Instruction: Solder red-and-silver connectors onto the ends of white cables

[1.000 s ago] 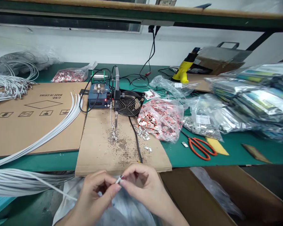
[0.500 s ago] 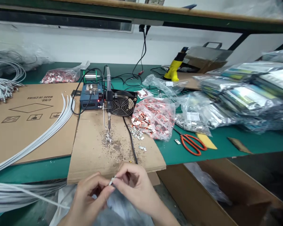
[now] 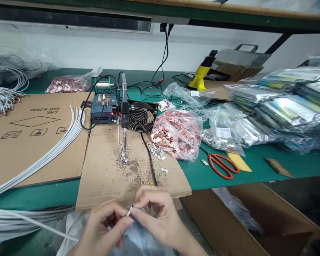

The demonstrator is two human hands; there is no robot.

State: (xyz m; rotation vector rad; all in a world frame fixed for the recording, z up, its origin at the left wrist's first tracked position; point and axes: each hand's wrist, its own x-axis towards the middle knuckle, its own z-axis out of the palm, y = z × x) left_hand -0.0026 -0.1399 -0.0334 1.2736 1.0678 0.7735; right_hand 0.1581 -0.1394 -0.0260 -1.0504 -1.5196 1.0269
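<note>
Your left hand (image 3: 105, 225) holds the white cable end (image 3: 128, 212) between thumb and fingers. Your right hand (image 3: 160, 215) pinches its tip with thumb and forefinger. The white cable end sits between both hands, near the front edge of the cardboard sheet (image 3: 98, 185); the soldering iron (image 3: 124, 119) stands beyond, tip down.
</note>
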